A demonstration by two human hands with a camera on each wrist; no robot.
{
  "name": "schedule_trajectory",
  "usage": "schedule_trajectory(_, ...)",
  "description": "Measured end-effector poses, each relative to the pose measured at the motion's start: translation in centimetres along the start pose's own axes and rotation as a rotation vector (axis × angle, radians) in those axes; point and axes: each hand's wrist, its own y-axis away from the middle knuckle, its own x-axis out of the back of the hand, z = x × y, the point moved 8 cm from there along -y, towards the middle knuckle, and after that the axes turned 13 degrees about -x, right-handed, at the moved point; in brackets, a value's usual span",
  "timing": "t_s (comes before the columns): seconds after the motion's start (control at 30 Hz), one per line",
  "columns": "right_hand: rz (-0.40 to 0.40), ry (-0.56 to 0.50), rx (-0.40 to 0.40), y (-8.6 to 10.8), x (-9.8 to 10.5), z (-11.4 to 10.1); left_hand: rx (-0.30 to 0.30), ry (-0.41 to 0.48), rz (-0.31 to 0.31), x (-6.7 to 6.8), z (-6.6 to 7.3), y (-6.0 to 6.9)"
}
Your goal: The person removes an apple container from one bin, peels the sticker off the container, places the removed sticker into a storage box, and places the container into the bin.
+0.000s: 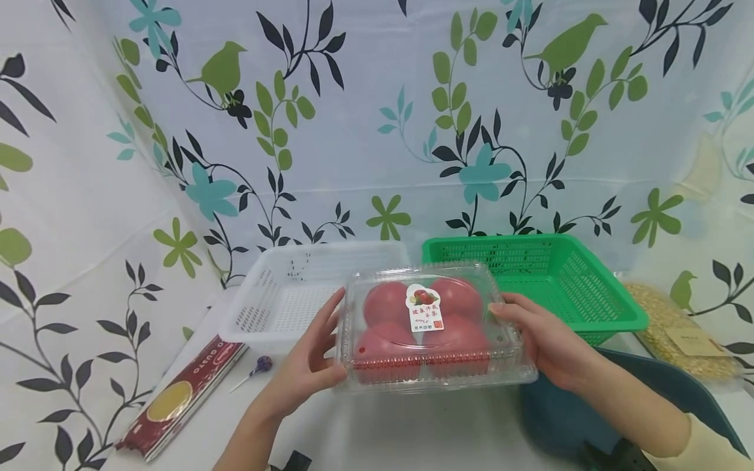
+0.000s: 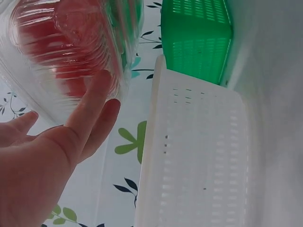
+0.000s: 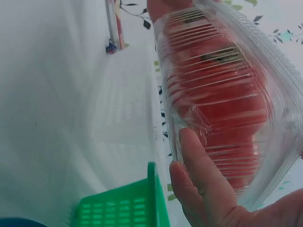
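A: How does it look?

B: A clear, rectangular plastic box (image 1: 437, 343) with 4 red, round fruits (image 1: 391, 343) inside, and a white printed label (image 1: 425, 306) on its lid.

A: Where is it?

B: Raised above the white bench (image 1: 377, 432), near the white plastic basket (image 1: 250, 314) and the green plastic basket (image 1: 589, 288).

A: And the hands?

B: The right grip (image 1: 550, 340) pinches its right edge, thumb on top; the left grip (image 1: 303, 363) presses extended fingers against its left side.

A: Do the views differ?

B: The label shows in the head view alone; the wrist views give the box's ribbed lower part instead.
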Motion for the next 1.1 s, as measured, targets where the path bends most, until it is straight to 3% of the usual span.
schedule_trajectory(0.23, -0.046, 0.1, -0.031, 0.4, -1.0, 1.2, 0.027, 0.059, -0.025, 0.0, 0.2, 1.4)
schedule_trajectory(0.4, -0.121, 0.172, -0.043, 1.0, -1.3, 1.8, 0.038, 0.097, -0.038, -0.3, 0.2, 2.5)
schedule_trajectory(0.53, -0.178, 0.162, -0.057, 1.4, -1.4, 2.3, 0.045, 0.147, -0.043, -0.6, 0.2, 3.3)
schedule_trajectory(0.73, -0.196, 0.175, -0.083, 1.8, -1.4, 3.6, 0.07, 0.181, -0.055, -1.5, -0.3, 4.9)
schedule_trajectory(1.1, -0.253, 0.164, -0.162, 1.6, -2.2, 6.3, 0.185, 0.236, -0.111, -2.7, -2.4, 7.4)
